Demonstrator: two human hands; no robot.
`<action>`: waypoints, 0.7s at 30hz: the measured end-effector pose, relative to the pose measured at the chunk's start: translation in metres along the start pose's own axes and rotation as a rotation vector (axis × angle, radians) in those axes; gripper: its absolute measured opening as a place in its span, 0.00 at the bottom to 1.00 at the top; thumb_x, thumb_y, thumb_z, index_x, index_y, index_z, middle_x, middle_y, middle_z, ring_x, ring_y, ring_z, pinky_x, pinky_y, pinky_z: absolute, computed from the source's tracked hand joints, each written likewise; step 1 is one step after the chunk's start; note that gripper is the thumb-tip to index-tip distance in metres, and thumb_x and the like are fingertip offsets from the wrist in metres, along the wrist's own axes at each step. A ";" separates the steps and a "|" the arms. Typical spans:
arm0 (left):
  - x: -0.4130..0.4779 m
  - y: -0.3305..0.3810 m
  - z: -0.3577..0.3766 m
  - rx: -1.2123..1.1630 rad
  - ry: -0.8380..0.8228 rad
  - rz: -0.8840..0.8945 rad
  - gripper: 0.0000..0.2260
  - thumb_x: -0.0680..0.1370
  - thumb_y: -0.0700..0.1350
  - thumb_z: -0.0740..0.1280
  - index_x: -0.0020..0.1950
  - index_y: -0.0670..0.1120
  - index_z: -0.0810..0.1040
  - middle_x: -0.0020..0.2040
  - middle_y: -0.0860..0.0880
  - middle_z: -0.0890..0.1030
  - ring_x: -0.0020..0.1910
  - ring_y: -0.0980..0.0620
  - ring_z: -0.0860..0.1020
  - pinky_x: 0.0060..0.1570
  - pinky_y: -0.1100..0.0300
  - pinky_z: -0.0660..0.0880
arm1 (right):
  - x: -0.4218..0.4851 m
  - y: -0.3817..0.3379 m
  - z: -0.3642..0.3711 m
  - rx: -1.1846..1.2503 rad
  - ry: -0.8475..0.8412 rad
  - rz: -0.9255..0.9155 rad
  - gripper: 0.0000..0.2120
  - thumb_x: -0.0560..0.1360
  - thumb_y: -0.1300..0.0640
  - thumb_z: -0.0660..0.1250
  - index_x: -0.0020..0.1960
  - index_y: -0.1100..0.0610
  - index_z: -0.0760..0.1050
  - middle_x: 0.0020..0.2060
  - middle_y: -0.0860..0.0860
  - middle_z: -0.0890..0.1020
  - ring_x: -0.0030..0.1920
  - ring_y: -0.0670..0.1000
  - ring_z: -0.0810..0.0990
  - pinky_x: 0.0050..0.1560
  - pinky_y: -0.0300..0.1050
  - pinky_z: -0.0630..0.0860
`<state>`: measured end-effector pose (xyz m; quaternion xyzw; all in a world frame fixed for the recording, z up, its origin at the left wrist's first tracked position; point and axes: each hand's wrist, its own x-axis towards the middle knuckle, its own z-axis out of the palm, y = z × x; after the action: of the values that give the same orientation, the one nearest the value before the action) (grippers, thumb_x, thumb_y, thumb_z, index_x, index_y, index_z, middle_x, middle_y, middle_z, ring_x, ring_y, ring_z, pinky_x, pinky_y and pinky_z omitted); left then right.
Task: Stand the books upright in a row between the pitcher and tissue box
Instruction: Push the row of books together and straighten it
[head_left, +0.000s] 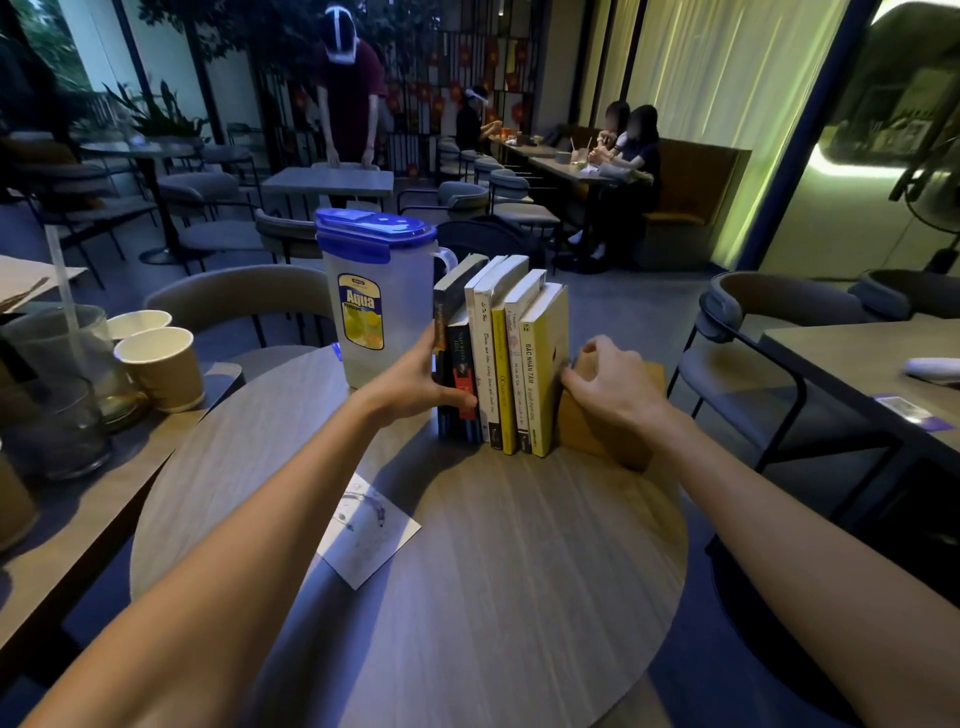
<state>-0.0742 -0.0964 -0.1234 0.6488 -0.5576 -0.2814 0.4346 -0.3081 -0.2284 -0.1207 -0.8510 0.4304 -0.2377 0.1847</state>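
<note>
Several books (501, 358) stand upright in a row, spines toward me, on the round wooden table (467, 571). Left of them stands a clear plastic pitcher (376, 301) with a blue lid and a yellow label. A wooden tissue box (618, 426) sits against the rightmost yellow book. My left hand (415, 382) lies against the left end of the row, thumb across the dark spines and fingers hidden between books and pitcher. My right hand (610, 379) rests on top of the tissue box with curled fingers, its fingertips touching the yellow book.
A white paper card (363, 530) lies on the table near my left forearm. Paper cups (161, 364) and glasses (57, 364) stand on the adjoining table at left. Chairs ring the table; people sit and stand farther back.
</note>
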 end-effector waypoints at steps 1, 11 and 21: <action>0.000 -0.002 0.001 -0.003 0.004 0.003 0.46 0.71 0.36 0.76 0.79 0.55 0.52 0.77 0.47 0.64 0.76 0.43 0.65 0.72 0.40 0.67 | 0.000 0.000 0.001 -0.018 -0.004 -0.010 0.17 0.79 0.45 0.66 0.59 0.58 0.71 0.46 0.50 0.76 0.43 0.48 0.76 0.35 0.35 0.68; -0.003 -0.007 0.014 0.076 0.127 0.114 0.45 0.71 0.38 0.77 0.78 0.53 0.53 0.75 0.46 0.67 0.72 0.48 0.69 0.65 0.53 0.73 | 0.012 -0.007 0.007 -0.053 -0.092 -0.118 0.13 0.78 0.48 0.64 0.56 0.55 0.78 0.41 0.50 0.82 0.39 0.49 0.81 0.41 0.47 0.81; -0.006 -0.008 0.017 0.174 0.204 0.132 0.42 0.71 0.40 0.77 0.77 0.49 0.56 0.71 0.44 0.72 0.70 0.47 0.72 0.63 0.54 0.75 | 0.017 -0.020 0.003 -0.043 -0.165 -0.124 0.06 0.80 0.50 0.63 0.55 0.46 0.76 0.48 0.50 0.83 0.46 0.48 0.81 0.49 0.45 0.80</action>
<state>-0.0862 -0.0949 -0.1390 0.6712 -0.5741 -0.1356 0.4488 -0.2844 -0.2303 -0.1089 -0.8965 0.3650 -0.1685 0.1862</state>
